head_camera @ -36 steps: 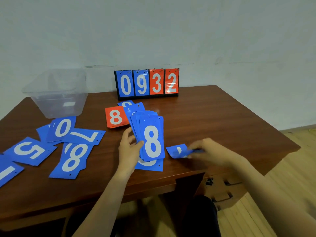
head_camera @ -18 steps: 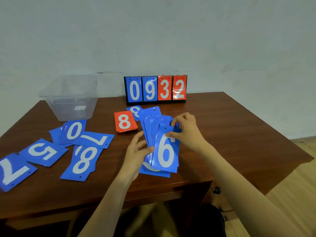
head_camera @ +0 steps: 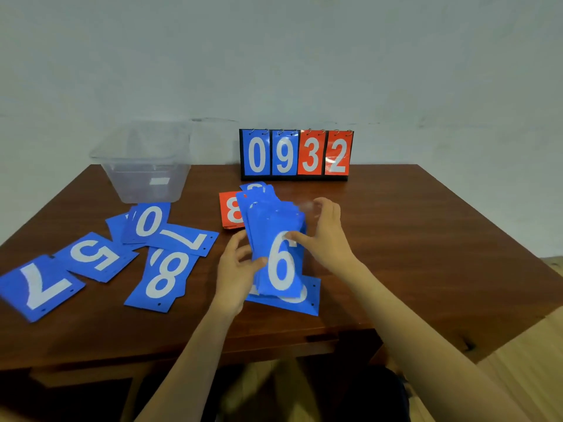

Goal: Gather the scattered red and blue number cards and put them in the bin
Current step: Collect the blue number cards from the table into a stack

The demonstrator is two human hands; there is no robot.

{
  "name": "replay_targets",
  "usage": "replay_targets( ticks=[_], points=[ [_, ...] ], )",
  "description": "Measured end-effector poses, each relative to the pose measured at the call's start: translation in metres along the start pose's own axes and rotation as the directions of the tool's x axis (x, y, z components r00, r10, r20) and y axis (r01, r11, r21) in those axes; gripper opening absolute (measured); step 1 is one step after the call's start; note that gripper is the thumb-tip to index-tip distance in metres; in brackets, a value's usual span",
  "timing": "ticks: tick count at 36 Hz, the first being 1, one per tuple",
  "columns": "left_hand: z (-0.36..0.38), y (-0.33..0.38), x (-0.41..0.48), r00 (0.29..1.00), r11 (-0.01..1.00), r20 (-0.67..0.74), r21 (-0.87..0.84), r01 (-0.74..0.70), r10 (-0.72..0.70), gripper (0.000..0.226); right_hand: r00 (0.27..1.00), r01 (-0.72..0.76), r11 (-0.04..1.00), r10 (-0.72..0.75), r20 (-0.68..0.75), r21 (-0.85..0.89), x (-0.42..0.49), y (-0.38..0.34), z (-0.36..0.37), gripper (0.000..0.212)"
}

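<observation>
My left hand (head_camera: pixel 236 274) grips a stack of blue number cards (head_camera: pixel 275 239) from its left side, a white 6 on top. My right hand (head_camera: pixel 323 236) holds the same stack on its right edge, thumb on the 6. One blue card (head_camera: pixel 310 300) lies flat under the stack. A red 8 card (head_camera: pixel 230 210) lies behind it, partly hidden. Loose blue cards lie to the left: an 8 (head_camera: pixel 164 277), a 7 (head_camera: pixel 190 240), a 0 (head_camera: pixel 147 222), a 5 (head_camera: pixel 94 255) and another 7 (head_camera: pixel 36 286). The clear plastic bin (head_camera: pixel 144 166) stands at the back left.
A flip scoreboard (head_camera: pixel 297 155) reading 0932 stands at the back of the brown wooden table (head_camera: pixel 411 239), against a pale wall. The table's front edge runs just below my forearms; wooden floor shows at the right.
My right hand picked up a blue card at the table's right front, laid it on the stack as the 6, and now squares the stack, which was fanned out before.
</observation>
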State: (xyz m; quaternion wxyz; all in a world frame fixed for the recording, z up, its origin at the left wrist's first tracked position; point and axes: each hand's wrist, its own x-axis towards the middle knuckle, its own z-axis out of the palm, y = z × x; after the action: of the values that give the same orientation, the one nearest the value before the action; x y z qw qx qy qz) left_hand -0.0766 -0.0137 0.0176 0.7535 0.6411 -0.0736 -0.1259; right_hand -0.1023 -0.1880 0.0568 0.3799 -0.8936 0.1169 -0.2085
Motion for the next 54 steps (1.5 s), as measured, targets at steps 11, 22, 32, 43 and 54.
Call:
replay_targets(
  ticks=[11,22,32,43,54],
  points=[
    [-0.035,-0.002,0.003,0.953,0.987,-0.287,0.151,-0.057,0.099,0.06,0.61,0.301,0.899,0.075,0.789,-0.319,-0.04,0.018,0.018,0.086],
    [-0.03,-0.011,-0.009,0.961,0.995,-0.276,0.098,-0.005,0.032,0.062,0.599,0.376,0.823,0.136,0.789,-0.427,-0.052,0.034,-0.02,0.09],
    [-0.021,-0.01,-0.018,0.97,0.997,-0.242,0.081,-0.008,0.028,0.06,0.72,0.333,0.804,0.12,0.683,-0.492,-0.063,0.056,-0.042,0.06],
    [-0.013,-0.016,-0.018,0.973,0.997,-0.229,0.081,0.012,0.007,0.061,0.691,0.354,0.835,0.071,0.72,-0.422,-0.087,0.058,-0.046,0.056],
    [-0.007,-0.015,-0.023,0.989,0.999,-0.143,0.027,0.024,-0.02,0.052,0.894,0.448,0.846,-0.417,0.163,-0.289,-0.058,0.045,-0.096,0.02]
  ],
)
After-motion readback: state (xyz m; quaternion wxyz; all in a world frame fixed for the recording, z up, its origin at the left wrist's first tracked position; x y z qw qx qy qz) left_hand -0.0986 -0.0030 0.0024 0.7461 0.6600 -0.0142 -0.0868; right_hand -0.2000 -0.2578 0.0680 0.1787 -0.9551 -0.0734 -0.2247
